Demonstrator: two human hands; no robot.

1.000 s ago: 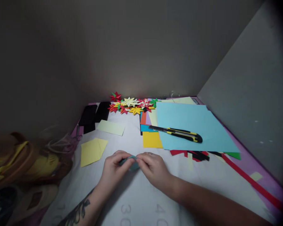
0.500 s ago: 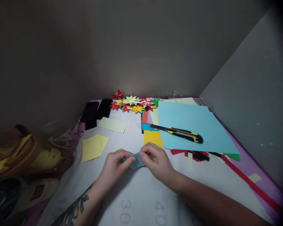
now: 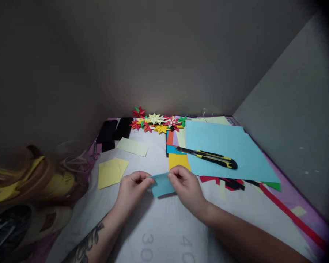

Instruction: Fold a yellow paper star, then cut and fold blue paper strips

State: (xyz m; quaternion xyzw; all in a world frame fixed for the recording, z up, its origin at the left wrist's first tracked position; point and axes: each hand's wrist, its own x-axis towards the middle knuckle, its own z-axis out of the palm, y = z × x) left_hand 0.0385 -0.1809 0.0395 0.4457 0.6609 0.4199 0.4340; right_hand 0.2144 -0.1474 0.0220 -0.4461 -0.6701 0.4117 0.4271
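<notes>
A small light-blue piece of paper is stretched between my two hands, just above the white mat. My left hand pinches its left end between thumb and fingers. At the other end, my right hand grips the upper right corner the same way. Whether the paper is folded double along its top edge, I cannot tell. Left of my left hand lie yellow paper squares, overlapping. A yellow-orange sheet lies just beyond my right hand.
A black-and-yellow utility knife rests on a large light-blue sheet. Folded paper stars are heaped along the back. A pale strip lies left of centre, paper scraps at right, bags and containers at far left.
My hands have drawn slightly apart, so more of the blue paper shows, flatter than before. The whole view has shifted a little.
</notes>
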